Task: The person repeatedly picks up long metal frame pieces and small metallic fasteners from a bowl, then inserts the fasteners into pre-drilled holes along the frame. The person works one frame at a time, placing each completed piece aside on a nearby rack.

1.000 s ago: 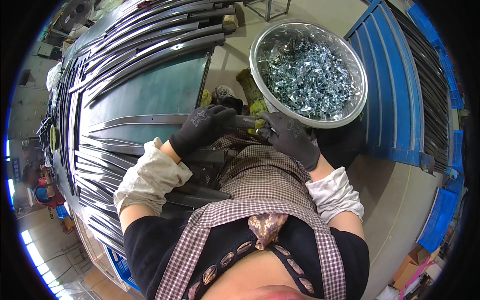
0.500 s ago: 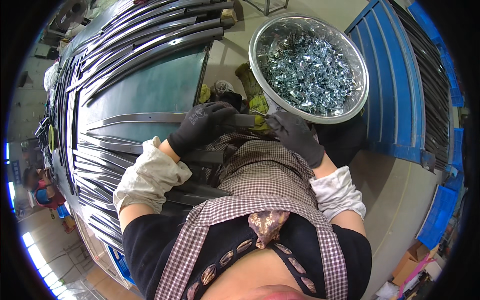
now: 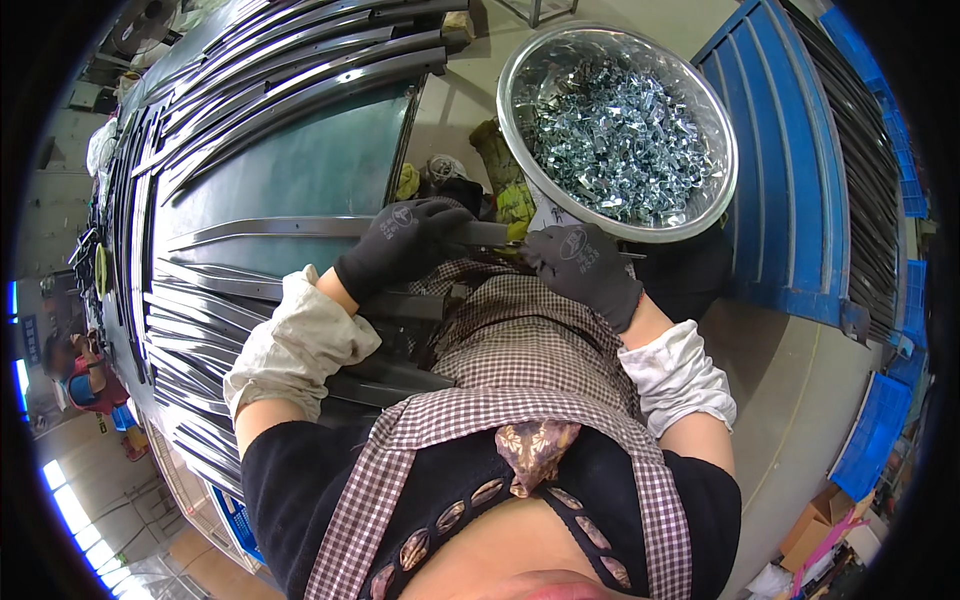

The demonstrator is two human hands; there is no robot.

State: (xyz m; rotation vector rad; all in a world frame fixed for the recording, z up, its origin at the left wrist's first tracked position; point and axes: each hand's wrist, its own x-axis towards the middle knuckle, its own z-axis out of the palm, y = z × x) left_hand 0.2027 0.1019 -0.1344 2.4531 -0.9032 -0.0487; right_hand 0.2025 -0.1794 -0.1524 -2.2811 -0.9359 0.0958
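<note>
My left hand [image 3: 405, 248], in a black glove, is wrapped round a long dark metal strip [image 3: 280, 228]. The strip tapers to the left over the table, and its squared right end juts out past my fingers. At that end my gloved right hand [image 3: 585, 268] is closed, fingertips pinched around a small piece [image 3: 516, 243] too small to name. A thin pale rod end [image 3: 632, 255] shows by the right hand's outer side; what it belongs to is hidden. Just beyond the right hand, a round metal basin [image 3: 518, 150] holds a heap of small shiny metal clips [image 3: 620, 140].
More dark strips [image 3: 300, 95] lie stacked at the far side of the green-topped table [image 3: 300, 175], others [image 3: 215, 350] at its near side. To the right stands a blue metal rack [image 3: 780, 170] with strips behind it. A person [image 3: 90, 375] is at the far left.
My right hand has shifted slightly nearer and turned, its back now facing up more, with its fingertips at the strip's end. The left hand keeps its hold, almost still.
</note>
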